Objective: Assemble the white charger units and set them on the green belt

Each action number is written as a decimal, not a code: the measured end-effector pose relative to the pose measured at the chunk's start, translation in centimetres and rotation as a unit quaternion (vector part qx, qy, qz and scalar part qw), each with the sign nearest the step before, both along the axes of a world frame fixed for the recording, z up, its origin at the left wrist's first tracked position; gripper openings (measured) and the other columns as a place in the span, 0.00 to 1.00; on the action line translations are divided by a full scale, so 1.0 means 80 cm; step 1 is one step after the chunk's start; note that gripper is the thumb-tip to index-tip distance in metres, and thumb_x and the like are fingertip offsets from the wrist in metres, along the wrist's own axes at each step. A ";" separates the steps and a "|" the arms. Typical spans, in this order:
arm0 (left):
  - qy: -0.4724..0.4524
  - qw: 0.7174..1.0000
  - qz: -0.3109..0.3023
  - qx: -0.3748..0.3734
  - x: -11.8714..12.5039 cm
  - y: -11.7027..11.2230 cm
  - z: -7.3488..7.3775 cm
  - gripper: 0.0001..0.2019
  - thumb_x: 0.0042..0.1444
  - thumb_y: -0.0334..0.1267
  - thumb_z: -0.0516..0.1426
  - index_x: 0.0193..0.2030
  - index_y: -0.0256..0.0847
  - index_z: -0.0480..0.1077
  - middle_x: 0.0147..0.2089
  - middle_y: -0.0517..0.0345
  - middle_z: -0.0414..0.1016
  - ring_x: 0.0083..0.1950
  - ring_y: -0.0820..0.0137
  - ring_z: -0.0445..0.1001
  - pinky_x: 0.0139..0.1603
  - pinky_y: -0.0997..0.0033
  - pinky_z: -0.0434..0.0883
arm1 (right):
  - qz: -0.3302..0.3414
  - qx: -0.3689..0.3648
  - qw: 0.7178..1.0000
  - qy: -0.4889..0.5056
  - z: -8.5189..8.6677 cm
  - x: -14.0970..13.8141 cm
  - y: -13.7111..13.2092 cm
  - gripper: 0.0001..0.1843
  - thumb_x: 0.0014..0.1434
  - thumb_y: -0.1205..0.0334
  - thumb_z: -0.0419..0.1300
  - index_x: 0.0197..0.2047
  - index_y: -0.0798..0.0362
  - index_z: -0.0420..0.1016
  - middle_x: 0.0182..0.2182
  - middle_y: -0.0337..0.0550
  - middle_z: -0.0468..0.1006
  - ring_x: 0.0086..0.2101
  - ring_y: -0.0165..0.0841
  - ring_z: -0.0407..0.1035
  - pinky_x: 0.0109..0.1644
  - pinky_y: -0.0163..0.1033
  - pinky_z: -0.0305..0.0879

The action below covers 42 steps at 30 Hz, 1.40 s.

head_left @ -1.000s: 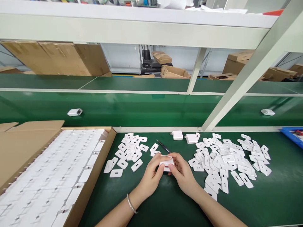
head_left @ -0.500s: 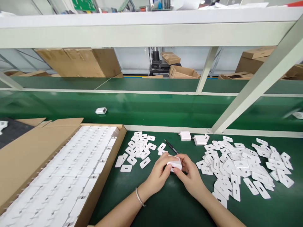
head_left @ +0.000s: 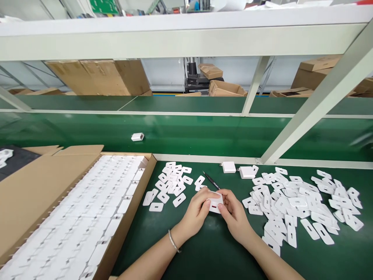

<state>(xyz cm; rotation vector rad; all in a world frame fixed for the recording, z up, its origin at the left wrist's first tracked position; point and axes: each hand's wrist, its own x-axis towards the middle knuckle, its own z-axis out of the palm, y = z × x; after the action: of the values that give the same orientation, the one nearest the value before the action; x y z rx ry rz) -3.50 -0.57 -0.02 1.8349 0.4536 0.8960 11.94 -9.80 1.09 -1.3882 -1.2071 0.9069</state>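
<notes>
A white USB charger [head_left: 215, 202] is held between both hands, its face with a dark red port turned toward me. My left hand [head_left: 197, 208] grips its left side, thumb at the front and fingers over the top. My right hand [head_left: 234, 212] pinches its right side, thumb on the front face. Just behind the hands lies a black pen-like tool [head_left: 211, 181]. Two more white chargers [head_left: 229, 167] lie farther back. Loose white slotted plates form a small pile [head_left: 171, 182] on the left and a larger pile [head_left: 291, 202] on the right.
An open cardboard box [head_left: 129, 212] with rows of white chargers stands at left. Behind the white rail [head_left: 198, 158] runs a green belt [head_left: 186, 134] carrying a small white charger [head_left: 137, 137]. A slanted metal post [head_left: 314, 93] rises on the right, under a shelf beam [head_left: 175, 41].
The charger in my hands has tilted so its port face shows more toward me. On the green belt, the small charger has moved right; a white piece at the far right has left view.
</notes>
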 end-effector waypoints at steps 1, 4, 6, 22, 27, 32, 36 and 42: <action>-0.006 1.000 0.002 0.009 0.000 0.000 0.000 0.22 0.76 0.50 0.46 0.51 0.41 0.78 0.41 0.51 0.73 0.43 0.62 0.70 0.45 0.63 0.69 | 0.000 -0.001 1.000 -0.006 0.000 -0.001 -0.001 0.18 0.71 0.43 0.56 0.53 0.46 0.70 0.35 0.40 0.71 0.36 0.36 0.70 0.40 0.41 0.69; -0.011 1.000 0.005 0.017 0.001 0.000 -0.001 0.22 0.76 0.50 0.46 0.51 0.40 0.78 0.40 0.51 0.72 0.43 0.63 0.70 0.44 0.64 0.69 | 0.000 -0.002 1.000 0.004 0.000 -0.002 0.000 0.18 0.71 0.42 0.56 0.51 0.46 0.69 0.35 0.39 0.71 0.36 0.36 0.69 0.42 0.42 0.70; 0.000 1.000 0.004 0.006 0.003 0.000 0.000 0.21 0.76 0.49 0.46 0.51 0.41 0.78 0.41 0.51 0.73 0.43 0.63 0.70 0.45 0.63 0.69 | -0.002 -0.006 1.000 0.024 -0.002 -0.002 0.001 0.18 0.71 0.41 0.55 0.51 0.46 0.69 0.35 0.39 0.71 0.35 0.35 0.69 0.44 0.42 0.71; 0.051 0.998 -0.045 0.000 0.004 -0.004 -0.001 0.19 0.76 0.49 0.46 0.59 0.44 0.72 0.46 0.51 0.70 0.47 0.62 0.70 0.49 0.62 0.70 | -0.031 -0.011 0.999 -0.027 -0.005 0.001 0.005 0.20 0.70 0.39 0.55 0.46 0.47 0.71 0.36 0.39 0.72 0.32 0.34 0.66 0.36 0.39 0.65; 0.005 1.000 -0.012 -0.009 0.006 -0.004 -0.007 0.18 0.76 0.48 0.47 0.58 0.43 0.72 0.48 0.50 0.73 0.49 0.62 0.71 0.51 0.61 0.70 | -0.010 -0.009 1.000 0.015 0.002 -0.001 0.003 0.21 0.73 0.39 0.49 0.53 0.45 0.70 0.41 0.42 0.75 0.37 0.37 0.71 0.43 0.42 0.70; 0.007 1.000 -0.012 -0.019 0.006 -0.005 -0.006 0.20 0.75 0.51 0.48 0.57 0.43 0.74 0.48 0.49 0.74 0.48 0.61 0.72 0.51 0.60 0.72 | -0.019 -0.021 0.999 -0.015 -0.002 0.000 0.000 0.22 0.73 0.39 0.49 0.53 0.46 0.71 0.35 0.41 0.74 0.33 0.36 0.70 0.36 0.40 0.69; -0.001 0.997 -0.036 -0.071 0.005 -0.006 -0.001 0.22 0.77 0.50 0.43 0.60 0.44 0.73 0.54 0.48 0.76 0.55 0.59 0.73 0.59 0.57 0.70 | -0.034 -0.033 0.998 -0.051 -0.008 0.003 -0.001 0.23 0.73 0.39 0.49 0.53 0.46 0.71 0.30 0.38 0.72 0.29 0.35 0.67 0.34 0.40 0.67; 0.033 0.993 -0.065 -0.097 0.005 -0.005 0.001 0.19 0.76 0.48 0.47 0.64 0.46 0.69 0.60 0.48 0.74 0.61 0.59 0.72 0.65 0.55 0.68 | -0.037 -0.055 0.996 -0.054 -0.008 0.004 0.001 0.23 0.73 0.39 0.48 0.51 0.47 0.71 0.29 0.37 0.71 0.29 0.35 0.66 0.34 0.40 0.65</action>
<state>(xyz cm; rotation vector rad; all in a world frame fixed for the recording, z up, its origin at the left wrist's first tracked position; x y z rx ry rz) -3.11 -0.95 0.03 1.6974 0.4406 0.6806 12.30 -9.72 0.42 -1.5780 -1.1929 0.8667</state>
